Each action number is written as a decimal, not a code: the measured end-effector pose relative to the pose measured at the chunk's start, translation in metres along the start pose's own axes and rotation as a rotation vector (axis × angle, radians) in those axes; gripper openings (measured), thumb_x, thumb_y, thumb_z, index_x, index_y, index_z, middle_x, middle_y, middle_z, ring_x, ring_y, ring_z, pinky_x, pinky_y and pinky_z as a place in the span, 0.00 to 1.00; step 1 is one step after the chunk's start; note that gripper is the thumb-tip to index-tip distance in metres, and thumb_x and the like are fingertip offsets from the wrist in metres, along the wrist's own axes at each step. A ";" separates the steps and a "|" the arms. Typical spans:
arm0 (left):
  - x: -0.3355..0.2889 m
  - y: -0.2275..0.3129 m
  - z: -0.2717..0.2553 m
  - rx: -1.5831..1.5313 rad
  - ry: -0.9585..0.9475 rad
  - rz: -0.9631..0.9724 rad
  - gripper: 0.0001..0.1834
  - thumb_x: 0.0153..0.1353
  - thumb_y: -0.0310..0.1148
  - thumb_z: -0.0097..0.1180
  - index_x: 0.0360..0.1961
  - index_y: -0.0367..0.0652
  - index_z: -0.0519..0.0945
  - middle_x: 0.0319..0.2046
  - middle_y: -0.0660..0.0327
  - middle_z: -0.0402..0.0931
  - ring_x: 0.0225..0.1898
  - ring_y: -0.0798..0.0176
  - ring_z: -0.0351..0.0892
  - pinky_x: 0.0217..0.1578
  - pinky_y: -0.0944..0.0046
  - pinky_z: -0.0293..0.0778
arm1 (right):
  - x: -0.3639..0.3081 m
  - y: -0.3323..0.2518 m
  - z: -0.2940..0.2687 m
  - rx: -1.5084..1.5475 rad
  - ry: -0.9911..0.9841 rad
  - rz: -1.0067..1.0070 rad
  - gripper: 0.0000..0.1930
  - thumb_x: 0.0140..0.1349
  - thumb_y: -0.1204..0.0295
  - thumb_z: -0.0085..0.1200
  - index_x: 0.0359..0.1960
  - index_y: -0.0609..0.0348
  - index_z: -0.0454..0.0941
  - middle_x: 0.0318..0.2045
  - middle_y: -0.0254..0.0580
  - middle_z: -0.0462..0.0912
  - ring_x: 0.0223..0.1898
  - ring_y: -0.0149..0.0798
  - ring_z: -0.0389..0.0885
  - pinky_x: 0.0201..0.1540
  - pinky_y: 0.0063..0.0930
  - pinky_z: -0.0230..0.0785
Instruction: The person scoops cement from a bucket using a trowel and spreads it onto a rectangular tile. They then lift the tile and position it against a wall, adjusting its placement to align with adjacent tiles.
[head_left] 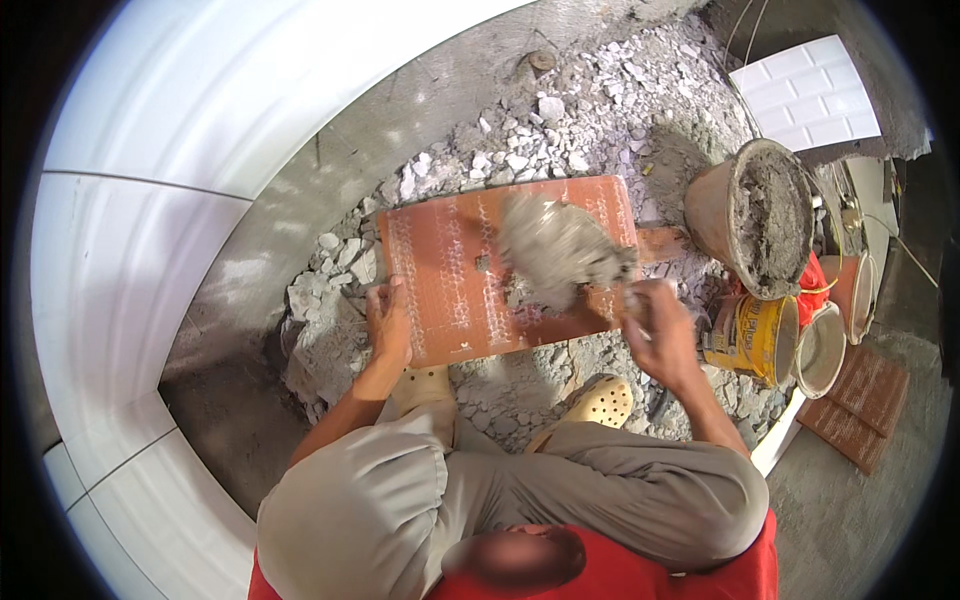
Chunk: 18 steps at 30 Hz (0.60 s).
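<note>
And here is the reddish-brown tile (pixel 440 260), laid over the pale rubble (pixel 520 140) in front of the person, its ridged face up and streaked with white. The left hand (pixel 389 325) is on the tile's left edge, just up from the near left corner, thumb against the edge, fingers bent beside it; whether they pinch the tile or merely steady it, I cannot tell. Over to the right hand (pixel 660 330), just off the near right corner: its fingers are blurred but curled in, closed around the handle end of a trowel (pixel 560 245), the blade a grey smear above the right half of the tile. Mortar (pixel 482 263) shows as a small dab near the tile's middle, with more of it under the trowel toward the right edge. Beyond that right edge sits a big bucket (pixel 712 215), tipped toward the right and loaded with grey mix (pixel 770 220); just nearer stands a yellow bucket (pixel 745 338), with a red bag (pixel 815 283) tucked behind it. Two brown tiles (pixel 855 405) lie farther right, one overlapping the other, and a pale clog (pixel 600 402) pokes out below the near edge.
</note>
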<state>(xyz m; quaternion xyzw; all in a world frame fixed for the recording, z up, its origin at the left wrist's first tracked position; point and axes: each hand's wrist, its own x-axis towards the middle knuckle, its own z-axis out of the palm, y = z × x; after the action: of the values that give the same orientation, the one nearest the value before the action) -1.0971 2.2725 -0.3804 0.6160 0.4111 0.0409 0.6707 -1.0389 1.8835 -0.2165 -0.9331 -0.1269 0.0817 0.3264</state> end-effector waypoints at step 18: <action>0.002 -0.007 0.002 0.049 0.056 -0.007 0.23 0.75 0.50 0.58 0.48 0.39 0.71 0.40 0.61 0.70 0.42 0.65 0.69 0.45 0.61 0.70 | 0.022 -0.038 -0.055 -0.510 -0.329 -0.218 0.14 0.70 0.70 0.56 0.51 0.65 0.73 0.37 0.54 0.80 0.36 0.55 0.85 0.34 0.44 0.82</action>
<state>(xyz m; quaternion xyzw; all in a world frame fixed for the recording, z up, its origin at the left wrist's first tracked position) -1.0975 2.2701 -0.3877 0.6293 0.4327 0.0458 0.6439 -1.0116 1.8866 -0.1515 -0.9401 -0.2933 0.1614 0.0639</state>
